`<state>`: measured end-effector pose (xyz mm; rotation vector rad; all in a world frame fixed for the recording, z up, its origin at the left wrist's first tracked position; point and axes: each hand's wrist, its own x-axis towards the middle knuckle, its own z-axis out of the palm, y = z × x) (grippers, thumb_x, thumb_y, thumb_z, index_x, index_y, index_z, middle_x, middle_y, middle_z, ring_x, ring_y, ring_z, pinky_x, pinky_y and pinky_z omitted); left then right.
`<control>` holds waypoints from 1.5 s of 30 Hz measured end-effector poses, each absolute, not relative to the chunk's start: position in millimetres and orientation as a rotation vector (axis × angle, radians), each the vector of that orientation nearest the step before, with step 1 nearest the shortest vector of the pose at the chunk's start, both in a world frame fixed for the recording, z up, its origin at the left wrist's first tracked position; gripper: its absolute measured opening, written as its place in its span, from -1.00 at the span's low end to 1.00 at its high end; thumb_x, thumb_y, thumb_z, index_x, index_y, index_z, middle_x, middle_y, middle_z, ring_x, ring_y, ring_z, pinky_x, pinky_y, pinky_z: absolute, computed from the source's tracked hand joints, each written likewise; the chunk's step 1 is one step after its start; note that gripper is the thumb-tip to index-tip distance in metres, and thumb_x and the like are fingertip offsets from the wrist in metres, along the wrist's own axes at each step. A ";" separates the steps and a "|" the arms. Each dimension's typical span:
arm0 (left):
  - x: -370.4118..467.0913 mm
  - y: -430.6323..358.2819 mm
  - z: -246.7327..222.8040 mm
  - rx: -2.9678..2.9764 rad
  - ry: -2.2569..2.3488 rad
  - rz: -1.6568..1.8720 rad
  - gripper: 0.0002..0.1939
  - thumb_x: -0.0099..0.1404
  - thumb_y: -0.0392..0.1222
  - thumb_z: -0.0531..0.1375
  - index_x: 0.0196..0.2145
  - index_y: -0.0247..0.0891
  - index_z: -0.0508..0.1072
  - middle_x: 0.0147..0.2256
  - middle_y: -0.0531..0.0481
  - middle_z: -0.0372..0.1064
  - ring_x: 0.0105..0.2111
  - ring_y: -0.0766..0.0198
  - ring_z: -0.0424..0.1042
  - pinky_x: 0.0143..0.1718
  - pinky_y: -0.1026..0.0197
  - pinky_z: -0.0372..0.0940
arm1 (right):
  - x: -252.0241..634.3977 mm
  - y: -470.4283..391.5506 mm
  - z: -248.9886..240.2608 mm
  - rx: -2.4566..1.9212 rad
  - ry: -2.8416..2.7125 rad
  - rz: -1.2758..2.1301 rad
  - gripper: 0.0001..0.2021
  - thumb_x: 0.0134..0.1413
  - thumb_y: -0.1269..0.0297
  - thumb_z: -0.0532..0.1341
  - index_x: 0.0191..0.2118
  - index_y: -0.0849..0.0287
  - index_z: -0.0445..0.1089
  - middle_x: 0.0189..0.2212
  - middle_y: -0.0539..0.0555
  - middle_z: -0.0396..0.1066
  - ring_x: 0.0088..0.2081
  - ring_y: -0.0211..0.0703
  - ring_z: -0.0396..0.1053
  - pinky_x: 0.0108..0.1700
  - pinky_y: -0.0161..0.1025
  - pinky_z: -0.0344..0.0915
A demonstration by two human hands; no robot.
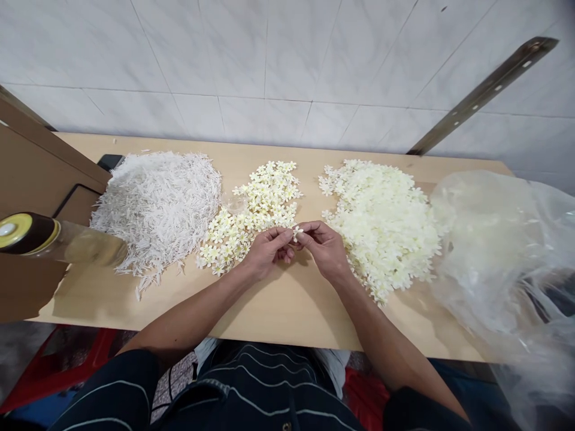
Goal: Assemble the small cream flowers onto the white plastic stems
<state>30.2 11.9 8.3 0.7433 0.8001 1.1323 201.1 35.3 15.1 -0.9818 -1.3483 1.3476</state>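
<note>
Over the middle of the table, my left hand and my right hand meet, thumbs and forefingers closed around one small cream artificial flower. Its petals show between the fingertips; whatever is below them is hidden by my fingers. Just beyond and left of my left hand lies a loose spread of cream flowers with yellow centres. A larger heap of pale flower heads sits beside my right hand. Farther left is a pile of thin white stem-like pieces.
A bottle with a yellow-rimmed lid stands at the left, near a brown cardboard box. A clear plastic bag covers the table's right end. Behind are a tiled wall and a slanted metal bracket.
</note>
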 end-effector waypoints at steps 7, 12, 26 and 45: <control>26.6 18.0 5.8 0.507 0.738 1.029 -0.61 0.07 -0.01 0.53 -0.34 -0.32 0.51 -0.52 0.05 0.38 -0.58 0.46 0.31 -0.56 0.38 0.20 | 200.3 31.0 16.5 -1.003 -1.503 1.209 -0.76 0.15 0.07 0.43 -0.19 0.08 0.52 -0.23 0.08 0.55 -0.30 -0.14 0.46 -0.28 -0.17 0.44; 23.9 19.5 9.1 0.495 0.711 1.014 -0.62 0.02 -0.12 0.55 -0.30 -0.33 0.55 -0.48 0.04 0.36 -0.55 0.47 0.27 -0.57 0.39 0.16 | 203.7 33.1 22.0 -0.920 -1.453 1.403 -0.76 0.14 0.05 0.42 -0.18 0.08 0.58 -0.09 0.13 0.56 -0.32 -0.13 0.49 -0.25 -0.09 0.51; 29.4 13.8 6.7 0.616 0.773 1.030 -0.61 0.11 0.05 0.49 -0.35 -0.33 0.53 -0.49 -0.03 0.42 -0.58 0.44 0.29 -0.54 0.34 0.19 | 209.5 35.6 32.3 -0.973 -1.434 1.638 -0.58 0.09 0.05 0.47 0.02 0.13 0.59 -0.30 0.12 0.61 -0.33 -0.10 0.53 -0.18 -0.10 0.47; 38.2 4.4 5.3 1.027 1.021 1.316 -0.63 0.25 0.01 0.40 -0.13 -0.32 0.58 -0.38 -0.06 0.54 -0.44 0.31 0.47 -0.32 0.22 0.42 | 187.2 31.0 18.4 -1.225 -1.422 1.033 -0.79 0.13 0.07 0.42 -0.23 0.06 0.67 -0.29 0.09 0.63 -0.30 -0.03 0.55 -0.19 -0.08 0.53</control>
